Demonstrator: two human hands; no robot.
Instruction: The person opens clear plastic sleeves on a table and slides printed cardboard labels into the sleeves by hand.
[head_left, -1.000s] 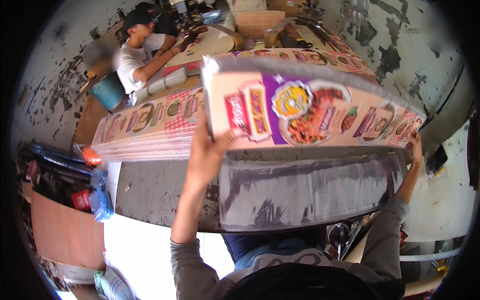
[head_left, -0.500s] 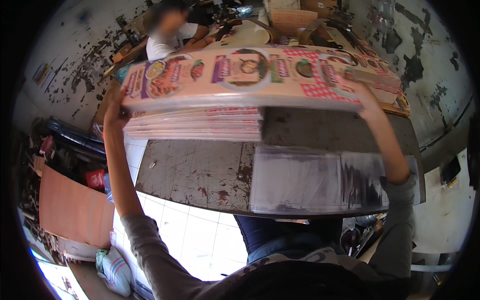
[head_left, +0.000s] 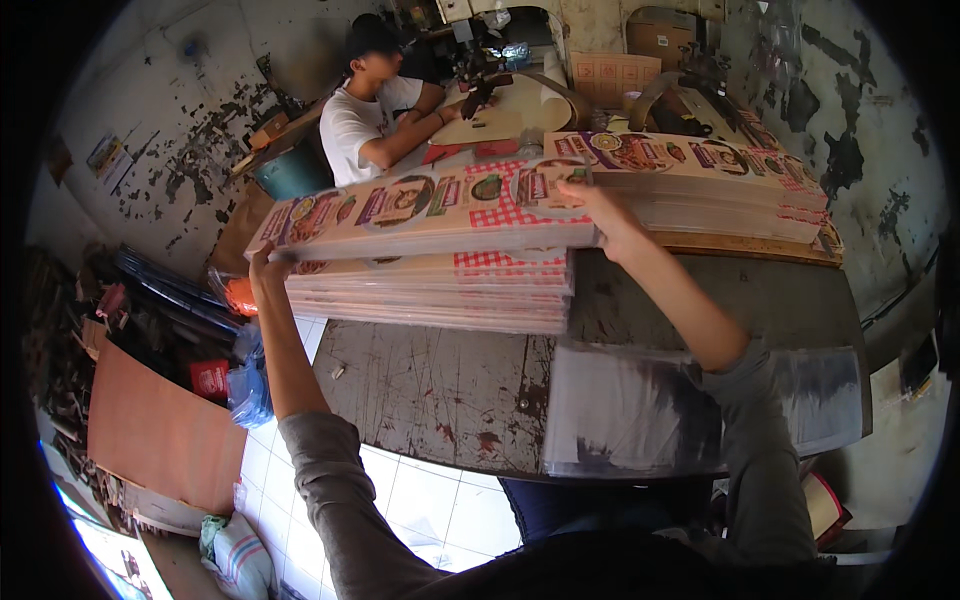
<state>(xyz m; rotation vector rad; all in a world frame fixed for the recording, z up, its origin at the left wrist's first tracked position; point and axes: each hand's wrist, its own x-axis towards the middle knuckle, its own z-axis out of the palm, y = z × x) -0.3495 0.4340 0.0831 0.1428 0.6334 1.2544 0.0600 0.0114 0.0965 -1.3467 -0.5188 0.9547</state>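
A long, thick bundle of printed cardboard sheets [head_left: 400,215], with food pictures and red checks, is held between my two hands. My left hand [head_left: 268,264] grips its left end, the fingers partly hidden under the edge. On the right end my right hand [head_left: 608,222] lies with fingers over the top, closed on it. The bundle is just above, or resting on, a stack of similar plastic-wrapped bundles [head_left: 430,308]; I cannot tell whether they touch. Farther right sits another stack of the same printed sheets [head_left: 700,190].
The dark, scratched table [head_left: 440,385] carries clear plastic sleeves [head_left: 620,415] near its front edge. Behind it a person in a white shirt [head_left: 350,135] works at a pale machine table [head_left: 515,110]. A brown board [head_left: 155,405] and a striped sack [head_left: 240,550] stand at left.
The bundle has moved left and lower in the picture, over the stack of bundles. Both my hands moved with it, still gripping its ends, and my view has shifted.
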